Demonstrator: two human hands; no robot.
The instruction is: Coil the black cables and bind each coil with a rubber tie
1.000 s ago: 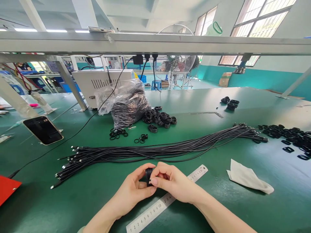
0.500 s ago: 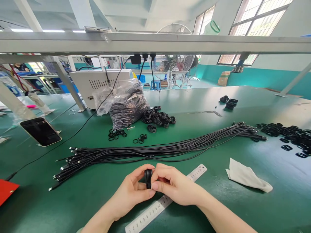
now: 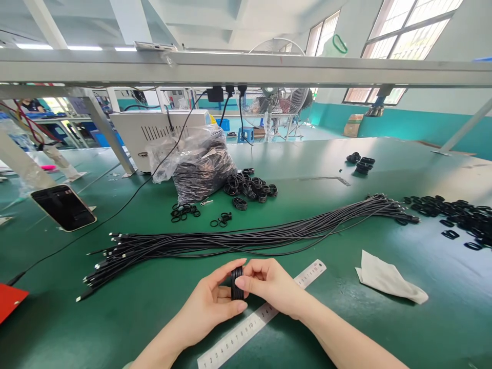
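A short stack of black rings (image 3: 237, 283) stands on edge between my two hands, above the green tabletop. My left hand (image 3: 209, 302) curves around its left side, fingers at the top and thumb below. From the right, my right hand (image 3: 271, 287) pinches it, with the thumb lying across the near face. Under the hands a steel ruler (image 3: 246, 333) lies slanted on the table. Just beyond them stretches a long bundle of black cables (image 3: 230, 241) with metal-tipped ends.
Behind the cables are loose black rings (image 3: 185, 211), a heap of ring stacks (image 3: 251, 187) and a plastic bag (image 3: 203, 169). More black pieces (image 3: 461, 212) are spread at the right. A white cloth (image 3: 390, 279) lies right of the ruler; a phone (image 3: 63, 207) leans at left.
My right thumb has moved up onto the face of the ring stack, so more of the stack shows. My left hand has barely moved.
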